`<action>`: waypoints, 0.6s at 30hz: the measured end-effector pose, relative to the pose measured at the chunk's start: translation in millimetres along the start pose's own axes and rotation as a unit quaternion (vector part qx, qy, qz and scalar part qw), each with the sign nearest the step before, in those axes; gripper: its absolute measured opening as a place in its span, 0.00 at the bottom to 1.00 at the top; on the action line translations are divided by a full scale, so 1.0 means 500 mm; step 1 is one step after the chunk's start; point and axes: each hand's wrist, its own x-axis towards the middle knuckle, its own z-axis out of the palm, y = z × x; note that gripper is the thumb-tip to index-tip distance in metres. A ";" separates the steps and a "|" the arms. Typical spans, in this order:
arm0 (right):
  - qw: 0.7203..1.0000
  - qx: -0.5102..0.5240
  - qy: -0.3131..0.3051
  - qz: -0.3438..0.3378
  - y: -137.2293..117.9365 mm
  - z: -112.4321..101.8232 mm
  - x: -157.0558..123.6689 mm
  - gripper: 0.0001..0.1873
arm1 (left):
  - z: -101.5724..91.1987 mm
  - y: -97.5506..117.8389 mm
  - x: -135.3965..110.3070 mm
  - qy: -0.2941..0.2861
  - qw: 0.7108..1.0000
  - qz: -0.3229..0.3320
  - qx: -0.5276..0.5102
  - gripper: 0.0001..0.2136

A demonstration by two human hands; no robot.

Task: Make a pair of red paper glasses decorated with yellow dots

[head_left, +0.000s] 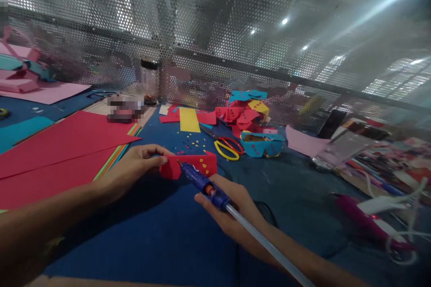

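Observation:
My left hand (pixel 150 157) pinches the left end of a folded red paper piece (pixel 193 160), which carries several small yellow squares on its right part. My right hand (pixel 232 202) is wrapped round a blue hot glue gun (pixel 204 182), with a long clear glue stick (pixel 266 242) running out of its back. The gun's nozzle is at the red paper, left of the yellow squares; whether it touches cannot be made out. Just beyond, tiny yellow, red and blue paper bits (pixel 190 141) lie scattered on the blue tabletop (pixel 134 233).
Scissors with yellow and red handles (pixel 227 149) lie behind the red piece. A blue paper shape (pixel 262 144) and a pile of cut papers (pixel 242 114) are beyond. Large red sheets (pixel 67 152) are at left, a jar (pixel 149 80) at the back, a magenta glue gun (pixel 367 222) at right.

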 end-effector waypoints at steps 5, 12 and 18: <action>0.999 -0.014 -0.001 -0.036 0.006 0.002 -0.007 0.12 | -0.004 -0.004 0.000 -0.005 0.999 0.031 0.019 0.13; 0.996 -0.054 0.010 -0.064 0.026 0.011 -0.013 0.06 | 0.002 0.007 -0.004 0.018 0.992 0.063 0.107 0.11; 0.994 -0.090 0.011 -0.059 0.033 0.018 -0.014 0.05 | 0.009 0.014 -0.010 0.026 0.993 0.051 0.106 0.11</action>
